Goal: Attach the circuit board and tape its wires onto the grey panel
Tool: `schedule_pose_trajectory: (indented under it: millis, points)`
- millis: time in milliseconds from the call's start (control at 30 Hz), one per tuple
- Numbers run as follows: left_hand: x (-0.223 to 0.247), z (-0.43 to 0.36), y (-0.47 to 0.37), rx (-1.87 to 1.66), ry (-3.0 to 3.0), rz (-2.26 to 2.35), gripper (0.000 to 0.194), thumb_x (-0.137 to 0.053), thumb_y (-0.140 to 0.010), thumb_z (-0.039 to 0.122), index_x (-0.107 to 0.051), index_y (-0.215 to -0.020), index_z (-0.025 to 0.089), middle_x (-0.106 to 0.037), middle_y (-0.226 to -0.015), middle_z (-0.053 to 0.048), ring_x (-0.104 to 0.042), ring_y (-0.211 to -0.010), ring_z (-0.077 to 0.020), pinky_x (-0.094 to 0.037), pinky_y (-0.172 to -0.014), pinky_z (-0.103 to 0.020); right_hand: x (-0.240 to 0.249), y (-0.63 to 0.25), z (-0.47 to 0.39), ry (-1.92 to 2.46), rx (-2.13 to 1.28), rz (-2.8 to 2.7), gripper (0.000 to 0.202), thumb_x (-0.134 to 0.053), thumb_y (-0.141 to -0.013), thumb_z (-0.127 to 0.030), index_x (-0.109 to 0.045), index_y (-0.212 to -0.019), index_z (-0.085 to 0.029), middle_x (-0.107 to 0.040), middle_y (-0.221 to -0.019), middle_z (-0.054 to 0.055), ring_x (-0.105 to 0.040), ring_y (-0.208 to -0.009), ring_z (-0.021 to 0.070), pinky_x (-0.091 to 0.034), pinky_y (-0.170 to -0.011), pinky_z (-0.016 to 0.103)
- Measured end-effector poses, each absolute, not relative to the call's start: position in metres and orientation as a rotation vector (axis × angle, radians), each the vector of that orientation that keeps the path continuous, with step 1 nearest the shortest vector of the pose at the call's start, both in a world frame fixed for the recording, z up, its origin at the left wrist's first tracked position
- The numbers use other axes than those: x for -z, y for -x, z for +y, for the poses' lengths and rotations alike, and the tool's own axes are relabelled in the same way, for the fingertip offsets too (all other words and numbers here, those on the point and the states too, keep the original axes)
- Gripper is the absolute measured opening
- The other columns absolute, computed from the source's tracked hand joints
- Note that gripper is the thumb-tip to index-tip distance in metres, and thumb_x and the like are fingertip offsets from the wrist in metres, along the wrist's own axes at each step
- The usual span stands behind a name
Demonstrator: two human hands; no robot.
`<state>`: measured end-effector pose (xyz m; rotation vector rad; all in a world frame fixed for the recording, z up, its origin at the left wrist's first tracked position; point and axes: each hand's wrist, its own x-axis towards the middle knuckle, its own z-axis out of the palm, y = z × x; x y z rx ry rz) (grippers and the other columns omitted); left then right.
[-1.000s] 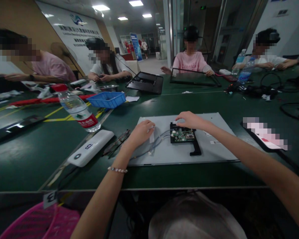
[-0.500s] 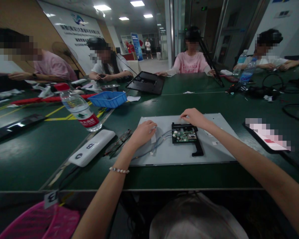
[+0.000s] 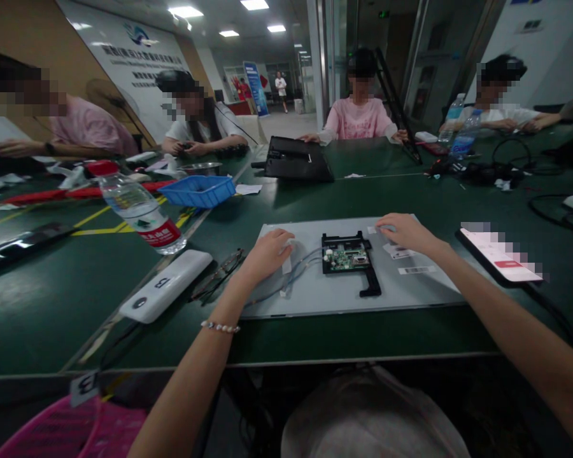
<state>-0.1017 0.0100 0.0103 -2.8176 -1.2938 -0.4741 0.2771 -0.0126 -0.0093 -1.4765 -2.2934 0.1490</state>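
Note:
A pale grey flat panel (image 3: 310, 299) lies on the green table before me. On its middle sits a black bracket (image 3: 371, 283) carrying a green circuit board (image 3: 346, 258). Thin grey-blue cables (image 3: 300, 270) run from the board toward the panel's lower left. My left hand (image 3: 268, 254) rests over the panel's left side, fingers loosely bent and apart, beside a white tape strip (image 3: 287, 264). To the right of the bracket, my right hand (image 3: 408, 232) is over the panel's far part, fingers loosely spread beside a small pale piece (image 3: 373, 230). Neither hand visibly holds anything.
Left of the panel lie eyeglasses (image 3: 219, 273), a white power bank (image 3: 167, 286), a water bottle (image 3: 141, 213) and a blue tray (image 3: 200, 191). A phone (image 3: 499, 254) lies at right. Across the table, a person touches a black panel (image 3: 298, 159).
My right hand has moved right, off the top of the bracket, uncovering it. My left hand stays nearly in place. The black panel across the table has turned and shifted right.

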Motion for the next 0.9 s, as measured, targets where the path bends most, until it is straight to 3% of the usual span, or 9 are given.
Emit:
schedule_pose_trajectory:
  millis: [200, 367, 500, 700, 900]
  points:
    - [-0.028, 0.007, 0.077, 0.504, 2.880, -1.234, 0.040, -0.041, -0.091, 0.034, -0.046, -0.127, 0.018, -0.051, -0.126, -0.011, -0.048, -0.117, -0.0246, -0.035, -0.102, -0.040, 0.011, -0.276, -0.010, 1.390, -0.229, -2.271, 0.028, -0.050, -0.087, -0.027, -0.067, -0.108, -0.019, -0.066, -0.110, 0.009, -0.060, -0.103, 0.0241, -0.045, -0.092, 0.041]
    - [-0.038, 0.013, 0.038, 0.212, 3.115, -1.126, 0.076, -0.047, -0.085, 0.056, -0.021, -0.144, 0.017, -0.032, -0.147, -0.014, -0.033, -0.133, -0.0274, -0.030, -0.106, -0.038, 0.017, -0.271, -0.009, 1.387, -0.212, -2.283, 0.031, -0.051, -0.088, -0.032, -0.065, -0.112, -0.020, -0.065, -0.114, 0.009, -0.059, -0.106, 0.0250, -0.045, -0.092, 0.041]
    - [-0.029, 0.017, 0.022, 0.085, 3.211, -1.108, 0.099, -0.054, -0.073, 0.068, -0.013, -0.146, 0.015, -0.019, -0.152, -0.017, -0.024, -0.138, -0.0311, -0.028, -0.108, -0.038, 0.021, -0.268, -0.008, 1.388, -0.176, -2.275, 0.033, -0.052, -0.087, -0.034, -0.063, -0.115, -0.020, -0.064, -0.116, 0.009, -0.059, -0.106, 0.0251, -0.045, -0.091, 0.040]
    - [-0.016, 0.009, 0.028, 0.117, 3.400, -1.096, 0.111, -0.057, -0.071, 0.068, 0.004, -0.147, 0.015, 0.000, -0.155, -0.016, -0.008, -0.141, -0.0312, -0.019, -0.113, -0.043, 0.028, -0.268, -0.004, 1.371, -0.132, -2.314, 0.032, -0.052, -0.087, -0.035, -0.063, -0.115, -0.021, -0.064, -0.117, 0.009, -0.059, -0.105, 0.0255, -0.045, -0.092, 0.041]
    - [-0.015, 0.015, 0.041, 0.091, 3.554, -1.132, 0.115, -0.063, -0.069, 0.064, 0.006, -0.147, 0.015, 0.001, -0.155, -0.015, -0.006, -0.142, -0.0310, -0.013, -0.115, -0.043, 0.028, -0.268, -0.002, 1.452, -0.054, -2.337, 0.029, -0.048, -0.090, -0.034, -0.066, -0.109, -0.022, -0.067, -0.111, 0.008, -0.062, -0.099, 0.0259, -0.048, -0.085, 0.040]
